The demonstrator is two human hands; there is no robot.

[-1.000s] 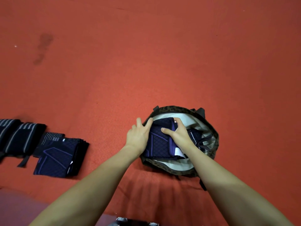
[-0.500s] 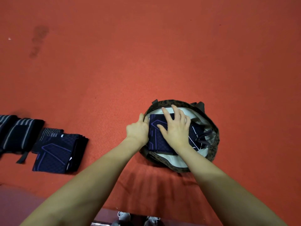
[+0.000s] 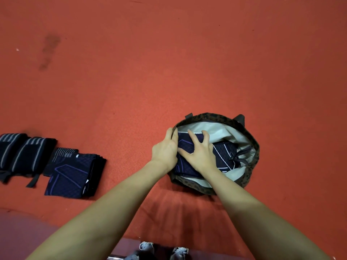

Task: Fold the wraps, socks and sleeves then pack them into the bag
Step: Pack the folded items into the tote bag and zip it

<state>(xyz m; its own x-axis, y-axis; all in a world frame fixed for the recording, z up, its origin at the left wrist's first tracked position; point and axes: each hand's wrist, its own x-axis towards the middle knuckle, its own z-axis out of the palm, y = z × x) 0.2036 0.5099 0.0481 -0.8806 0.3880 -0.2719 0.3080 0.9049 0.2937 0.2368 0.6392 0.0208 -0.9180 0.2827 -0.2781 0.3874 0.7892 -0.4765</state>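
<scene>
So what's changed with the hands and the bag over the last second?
The right hand let go its pinch and now presses the folded navy sleeve flat into the bag. The left hand shifted to grip the bag's rim. The folded stack on the red surface stayed put.

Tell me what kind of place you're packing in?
Hard to say; likely a table or bench draped in red cloth, worked at standing: shoes show below its near edge. Folded sleeves and the bag lie on it.
</scene>
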